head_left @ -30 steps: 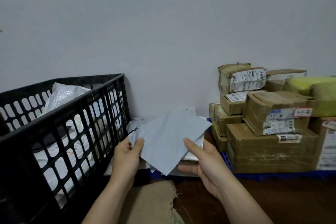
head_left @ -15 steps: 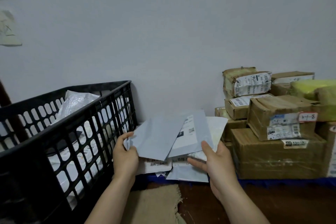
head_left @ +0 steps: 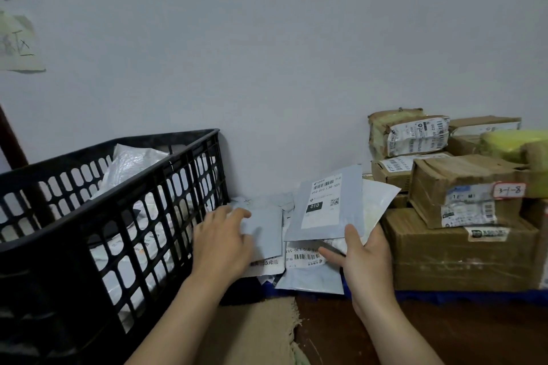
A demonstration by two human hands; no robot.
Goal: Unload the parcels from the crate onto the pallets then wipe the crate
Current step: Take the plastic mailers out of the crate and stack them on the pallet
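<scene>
Head view: the only view, looking down past both forearms at a pale wall.
Hidden or cut off: the crate runs off the left and bottom edges. The left thumb is out of sight behind the hand. The right fingers are mostly under the mailers. A yellow parcel is cut by the right edge.
Hard to make out: the paper sheet at upper left carries blurred writing. Most label print is too small to read.
Crate: black slotted plastic, lower left of the frame, just beside the heap of mailers.
Crate contents: a crinkled white bag rises above the rim. More pale bags show through the slots, but how many cannot be told.
Pallet: only a blue edge shows, at lower right. It carries the heap of mailers at centre and stacked cardboard boxes on the right, one tagged box tilted on top.
Left hand: fingers spread, lying flat on a plain grey mailer on the heap.
Right hand: clamped on a labelled grey mailer, thumb on top, with a white mailer behind it.
Floor: dark wood, with a frayed burlap mat at bottom centre.
</scene>
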